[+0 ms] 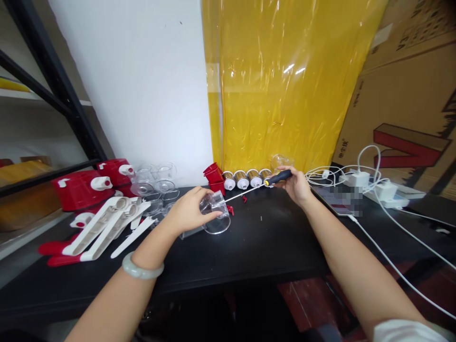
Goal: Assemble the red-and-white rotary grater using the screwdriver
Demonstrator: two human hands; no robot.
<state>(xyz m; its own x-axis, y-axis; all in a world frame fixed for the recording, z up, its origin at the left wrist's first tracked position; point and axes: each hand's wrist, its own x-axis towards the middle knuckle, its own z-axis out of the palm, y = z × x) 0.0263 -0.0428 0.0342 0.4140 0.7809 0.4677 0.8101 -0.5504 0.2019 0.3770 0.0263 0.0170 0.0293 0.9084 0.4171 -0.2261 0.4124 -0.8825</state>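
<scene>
My left hand (192, 211) is closed around a clear plastic cup-like part (218, 223), lying on its side on the black tabletop. In my right hand (295, 185) is a screwdriver (280, 177) with a black and yellow handle, gripped near the handle's end. Its long thin shaft points left, and the tip reaches the clear part beside my left thumb. Whether the tip touches a screw is too small to tell. Small red pieces (230, 210) lie just behind the clear part. Red cups (214, 178) and several gold-banded cylinders with white ends (243, 180) stand behind.
On the left are red housings (83, 190), white handles with red ends (103, 228) and several clear plastic containers (156, 183). At right lie a tablet (335, 202), white chargers (386, 190) and tangled cables. A cardboard box (402, 104) and a yellow plastic sheet (285, 85) stand behind the table.
</scene>
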